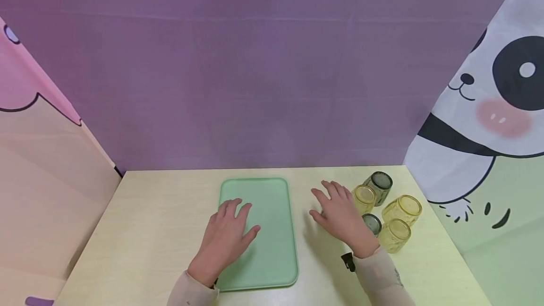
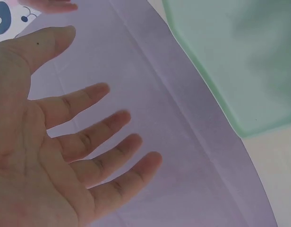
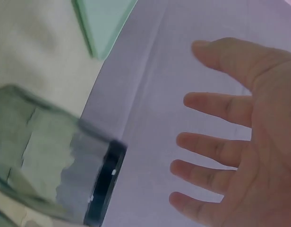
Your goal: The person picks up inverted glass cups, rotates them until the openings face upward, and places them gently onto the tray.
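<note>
My left hand (image 1: 224, 236) hovers over the pale green tray (image 1: 267, 254), fingers spread and holding nothing. In the left wrist view its palm and all its fingers show bare. My right hand (image 1: 342, 214) is held above the table between the tray and a group of drinking glasses, its fingers spread too. Close beside it stand a yellow glass (image 1: 364, 196) and a smoky grey glass (image 1: 372, 223), the latter partly behind the wrist. In the right wrist view a grey glass (image 3: 46, 151) appears near the fingertips, its thick dark base facing up.
Another grey glass (image 1: 380, 184) stands at the back of the group, with two more yellow glasses, one (image 1: 401, 210) farther right and one (image 1: 394, 236) nearer. A purple cloth wall (image 1: 263, 84) borders the table's far edge. Panda-printed cloth (image 1: 463, 164) hangs at the right.
</note>
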Tool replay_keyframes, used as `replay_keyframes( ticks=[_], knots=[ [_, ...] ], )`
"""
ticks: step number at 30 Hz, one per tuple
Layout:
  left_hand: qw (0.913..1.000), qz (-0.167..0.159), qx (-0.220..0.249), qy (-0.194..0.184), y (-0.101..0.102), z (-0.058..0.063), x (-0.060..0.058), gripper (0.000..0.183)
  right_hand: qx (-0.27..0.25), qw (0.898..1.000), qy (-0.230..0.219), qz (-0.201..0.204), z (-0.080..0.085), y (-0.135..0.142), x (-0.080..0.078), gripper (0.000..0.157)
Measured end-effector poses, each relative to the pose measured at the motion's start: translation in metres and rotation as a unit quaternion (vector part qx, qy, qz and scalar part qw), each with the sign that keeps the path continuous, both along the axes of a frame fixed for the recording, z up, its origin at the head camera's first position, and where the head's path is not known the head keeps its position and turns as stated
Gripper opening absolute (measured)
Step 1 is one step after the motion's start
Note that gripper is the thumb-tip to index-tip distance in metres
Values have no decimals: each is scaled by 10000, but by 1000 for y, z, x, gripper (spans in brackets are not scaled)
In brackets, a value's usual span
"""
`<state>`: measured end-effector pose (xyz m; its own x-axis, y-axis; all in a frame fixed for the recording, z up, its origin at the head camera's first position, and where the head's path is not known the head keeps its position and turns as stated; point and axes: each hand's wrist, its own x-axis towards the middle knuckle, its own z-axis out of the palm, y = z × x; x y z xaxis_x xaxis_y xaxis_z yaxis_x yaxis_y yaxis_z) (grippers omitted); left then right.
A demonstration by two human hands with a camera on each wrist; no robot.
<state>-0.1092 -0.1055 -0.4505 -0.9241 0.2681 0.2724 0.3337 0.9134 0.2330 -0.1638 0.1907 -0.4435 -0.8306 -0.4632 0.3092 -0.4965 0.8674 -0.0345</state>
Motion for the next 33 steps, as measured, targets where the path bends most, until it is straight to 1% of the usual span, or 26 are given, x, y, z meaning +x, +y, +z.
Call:
replay_keyframes(
  ticks=[2,5,10,13,15,18,22,26,29,33],
  knots=[
    [10000,-22,-13,83,-1,-1,0,52,67,10000,17,-66,-1,5,-2,49],
    [9999,-41,-28,147,-3,-2,1,51,112,9998,-18,-164,-2,13,-4,49],
    [9998,-84,169,73,-5,-5,1,50,53,9990,-329,-294,-4,23,-5,49],
    [9990,-67,437,-119,-6,-7,1,49,50,9984,-463,-306,-6,28,-7,49],
    [9972,-23,680,-320,-7,-9,1,49,72,9984,-482,-269,-8,30,-8,50],
    [9916,78,1081,-706,-8,-11,1,51,147,9990,-388,-151,-10,33,-9,50],
    [9844,141,1470,-961,-9,-13,1,53,210,9991,-370,-47,-11,35,-11,49],
    [9820,155,1625,-952,-10,-15,2,53,168,9980,-609,-96,-12,37,-11,48],
    [9818,142,1674,-891,-11,-18,2,52,153,9967,-789,-139,-10,37,-10,48],
    [9826,94,1673,-797,-12,-22,2,51,150,9962,-856,-115,-8,38,-8,47]
  ],
)
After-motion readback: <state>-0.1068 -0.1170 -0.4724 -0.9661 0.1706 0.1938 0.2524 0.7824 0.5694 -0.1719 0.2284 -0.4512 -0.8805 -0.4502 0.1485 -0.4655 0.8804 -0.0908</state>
